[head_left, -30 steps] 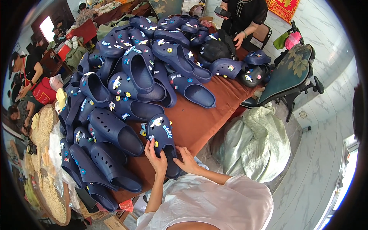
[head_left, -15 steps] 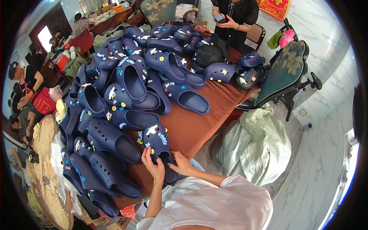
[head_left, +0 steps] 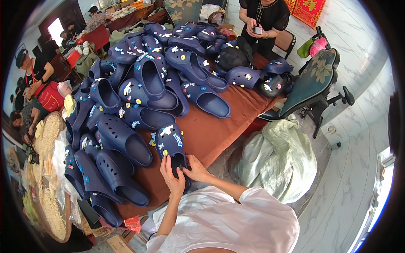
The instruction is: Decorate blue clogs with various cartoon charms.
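A navy blue clog (head_left: 170, 139) with white, yellow and blue charms on its vented toe lies at the table's near edge, toe pointing away from me. My left hand (head_left: 174, 180) is closed on the left side of its opening, the fingers just below a yellow charm. From the right, my right hand (head_left: 196, 169) grips the opposite side, its thumb close to my left thumb. Both hands and my left wrist cover much of the heel. Beside the toe, to the left, sits a small cluster of charms (head_left: 152, 139), partly hidden.
A heap of navy clogs (head_left: 149, 78) covers the left and back of the brown-covered table (head_left: 206, 130). A black cap (head_left: 233, 58) lies among them. Right of the table are a pale woven sack (head_left: 280, 162) and an office chair (head_left: 316, 82). A person (head_left: 263, 25) stands behind, holding a small device.
My hands have drawn closer together at the clog's opening, my left hand shifting right. The view has tilted slightly. The person behind now holds the device lower, in both hands.
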### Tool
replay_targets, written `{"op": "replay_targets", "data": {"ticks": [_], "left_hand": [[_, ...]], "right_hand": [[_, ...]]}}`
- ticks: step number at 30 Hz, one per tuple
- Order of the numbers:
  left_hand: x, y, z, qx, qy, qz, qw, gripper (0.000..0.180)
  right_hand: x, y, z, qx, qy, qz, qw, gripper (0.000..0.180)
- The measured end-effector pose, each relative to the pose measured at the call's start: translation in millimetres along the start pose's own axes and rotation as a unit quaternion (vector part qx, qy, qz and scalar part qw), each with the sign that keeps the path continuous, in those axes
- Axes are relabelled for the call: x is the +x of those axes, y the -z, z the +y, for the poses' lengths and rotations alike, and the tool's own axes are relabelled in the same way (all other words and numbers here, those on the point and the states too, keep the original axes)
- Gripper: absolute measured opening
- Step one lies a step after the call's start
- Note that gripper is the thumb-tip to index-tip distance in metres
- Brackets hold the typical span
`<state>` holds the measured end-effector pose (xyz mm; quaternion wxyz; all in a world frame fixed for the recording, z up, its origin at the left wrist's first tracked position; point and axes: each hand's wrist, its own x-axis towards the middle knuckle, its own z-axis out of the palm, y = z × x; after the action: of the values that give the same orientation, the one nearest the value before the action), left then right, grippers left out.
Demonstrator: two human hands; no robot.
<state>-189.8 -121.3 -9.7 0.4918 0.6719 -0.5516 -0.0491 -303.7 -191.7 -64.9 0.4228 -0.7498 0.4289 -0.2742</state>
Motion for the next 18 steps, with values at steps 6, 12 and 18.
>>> {"op": "replay_targets", "data": {"ticks": [6,12,18], "left_hand": [[-6,0,2,-0.009,0.005,-0.005,1.0,0.064],[-9,2,4,-0.006,-0.003,-0.019,1.0,0.065],[-7,3,4,-0.003,-0.01,-0.02,1.0,0.065]], "right_hand": [[0,-2,1,0.042,-0.001,0.007,0.999,0.06],[-6,0,-2,0.004,0.005,0.019,1.0,0.057],[-4,3,-8,0.008,-0.013,0.011,1.0,0.057]]}}
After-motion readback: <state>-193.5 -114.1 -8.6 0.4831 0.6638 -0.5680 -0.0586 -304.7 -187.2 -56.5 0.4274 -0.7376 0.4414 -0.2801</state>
